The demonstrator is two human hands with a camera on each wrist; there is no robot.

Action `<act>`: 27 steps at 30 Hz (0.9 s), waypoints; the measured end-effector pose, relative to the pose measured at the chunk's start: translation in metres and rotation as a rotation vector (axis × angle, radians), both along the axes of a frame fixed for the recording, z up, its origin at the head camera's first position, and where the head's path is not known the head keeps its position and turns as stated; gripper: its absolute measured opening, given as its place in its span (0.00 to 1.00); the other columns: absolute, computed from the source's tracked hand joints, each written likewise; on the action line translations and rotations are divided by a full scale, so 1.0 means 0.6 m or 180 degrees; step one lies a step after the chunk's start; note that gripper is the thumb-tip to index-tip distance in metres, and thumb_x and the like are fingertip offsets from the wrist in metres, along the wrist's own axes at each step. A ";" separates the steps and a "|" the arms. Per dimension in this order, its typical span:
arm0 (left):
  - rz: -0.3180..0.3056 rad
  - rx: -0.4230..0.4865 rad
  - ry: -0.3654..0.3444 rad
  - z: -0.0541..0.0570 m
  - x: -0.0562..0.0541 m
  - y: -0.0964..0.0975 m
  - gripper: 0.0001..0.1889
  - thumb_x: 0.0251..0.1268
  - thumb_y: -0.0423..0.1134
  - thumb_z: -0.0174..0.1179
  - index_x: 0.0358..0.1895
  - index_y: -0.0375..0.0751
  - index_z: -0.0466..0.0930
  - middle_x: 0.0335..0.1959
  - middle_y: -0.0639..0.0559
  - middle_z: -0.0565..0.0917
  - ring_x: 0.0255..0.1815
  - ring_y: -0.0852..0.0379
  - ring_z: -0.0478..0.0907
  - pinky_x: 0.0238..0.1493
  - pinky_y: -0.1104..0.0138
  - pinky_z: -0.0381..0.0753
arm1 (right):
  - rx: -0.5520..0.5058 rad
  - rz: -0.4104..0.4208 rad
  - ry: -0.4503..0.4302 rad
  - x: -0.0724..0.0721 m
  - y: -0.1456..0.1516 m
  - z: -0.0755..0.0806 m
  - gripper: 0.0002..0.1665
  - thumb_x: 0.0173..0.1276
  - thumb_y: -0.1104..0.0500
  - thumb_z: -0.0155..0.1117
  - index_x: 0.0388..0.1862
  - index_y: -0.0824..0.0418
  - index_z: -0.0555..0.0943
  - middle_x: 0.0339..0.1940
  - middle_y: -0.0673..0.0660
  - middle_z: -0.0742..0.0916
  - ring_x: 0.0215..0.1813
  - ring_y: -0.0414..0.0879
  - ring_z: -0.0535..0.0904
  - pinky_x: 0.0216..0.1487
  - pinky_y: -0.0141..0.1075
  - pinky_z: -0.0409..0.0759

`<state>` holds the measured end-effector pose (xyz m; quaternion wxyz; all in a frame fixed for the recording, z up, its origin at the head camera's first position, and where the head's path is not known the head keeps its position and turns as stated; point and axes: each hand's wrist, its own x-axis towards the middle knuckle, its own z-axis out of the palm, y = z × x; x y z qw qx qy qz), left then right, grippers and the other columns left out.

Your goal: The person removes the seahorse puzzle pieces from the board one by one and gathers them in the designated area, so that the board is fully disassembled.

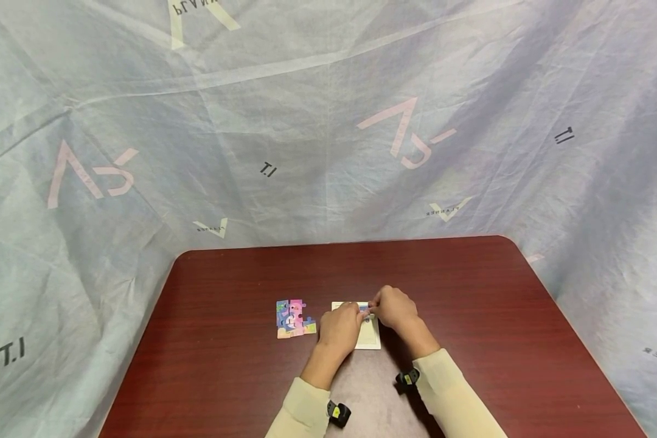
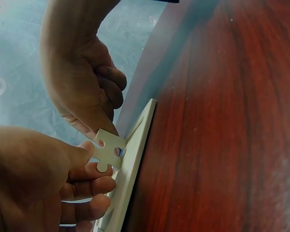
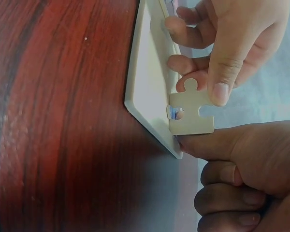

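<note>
Both hands meet over a white puzzle tray near the middle of the dark red table. Between them is one puzzle piece, its plain pale back facing the wrist cameras. My left hand pinches it with thumb and fingers. My right hand pinches its other edge. In the right wrist view the piece stands on edge just above the tray near the tray's corner. The piece's printed side is mostly hidden.
A cluster of joined colourful puzzle pieces lies on the table just left of the tray. Pale printed sheeting hangs behind and around the table. The table's edges lie well away from the hands on all sides.
</note>
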<state>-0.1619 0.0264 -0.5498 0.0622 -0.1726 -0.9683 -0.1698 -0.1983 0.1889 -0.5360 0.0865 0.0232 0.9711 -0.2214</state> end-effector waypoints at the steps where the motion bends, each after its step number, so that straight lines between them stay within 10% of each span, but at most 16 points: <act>1: 0.0000 0.0001 0.0003 0.000 0.000 0.000 0.18 0.79 0.52 0.58 0.32 0.44 0.81 0.33 0.50 0.88 0.31 0.49 0.87 0.29 0.56 0.79 | -0.0002 -0.0004 0.0009 0.000 -0.001 0.000 0.06 0.66 0.52 0.77 0.28 0.46 0.92 0.41 0.54 0.94 0.41 0.52 0.89 0.35 0.50 0.83; 12: -0.0062 0.0191 -0.0301 -0.003 0.005 -0.003 0.11 0.71 0.48 0.68 0.44 0.45 0.87 0.39 0.52 0.87 0.33 0.50 0.87 0.31 0.58 0.81 | -0.0124 -0.0005 -0.0023 0.003 0.001 -0.004 0.12 0.67 0.52 0.77 0.23 0.47 0.90 0.39 0.51 0.94 0.36 0.47 0.86 0.33 0.46 0.80; 27: -0.0044 0.0226 0.0162 -0.005 0.001 0.001 0.03 0.63 0.42 0.73 0.31 0.51 0.93 0.32 0.55 0.86 0.31 0.51 0.87 0.28 0.60 0.82 | -0.0227 0.0005 -0.0037 0.007 0.004 -0.003 0.12 0.67 0.53 0.77 0.22 0.48 0.91 0.40 0.49 0.94 0.32 0.44 0.81 0.31 0.41 0.76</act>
